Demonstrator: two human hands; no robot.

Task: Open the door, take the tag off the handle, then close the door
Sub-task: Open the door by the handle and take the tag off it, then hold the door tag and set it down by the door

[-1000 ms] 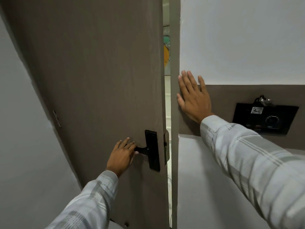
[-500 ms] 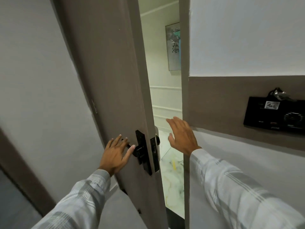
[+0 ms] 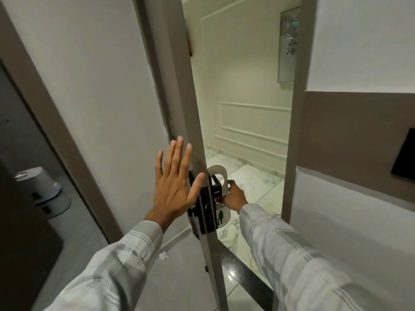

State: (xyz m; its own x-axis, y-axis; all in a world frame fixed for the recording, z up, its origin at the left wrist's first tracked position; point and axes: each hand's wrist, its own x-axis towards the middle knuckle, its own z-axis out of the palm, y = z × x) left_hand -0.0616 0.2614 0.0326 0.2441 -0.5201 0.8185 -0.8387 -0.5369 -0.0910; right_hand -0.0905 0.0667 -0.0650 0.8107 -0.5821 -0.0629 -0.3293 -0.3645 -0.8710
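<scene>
The brown door (image 3: 179, 90) stands swung inward, and I see it nearly edge-on. Its black lock plate and outer handle (image 3: 216, 189) sit at the door's edge. A white tag (image 3: 219, 176) with a green figure and printed words hangs on that outer handle. My left hand (image 3: 175, 187) is flat and spread in front of the inner side of the door by the lock, holding nothing. My right hand (image 3: 234, 197) reaches through the gap and has its fingers closed on the tag just below the handle.
The door frame (image 3: 292, 153) and a wall with a black panel (image 3: 404, 156) stand at the right. Beyond the gap lie a marble corridor floor (image 3: 253, 187) and a panelled cream wall. At the left, a dark doorway shows a white bin (image 3: 42, 187).
The door has swung further inward. My left hand has come off the inner handle and spread flat. My right hand has moved from the frame through the gap onto the tag.
</scene>
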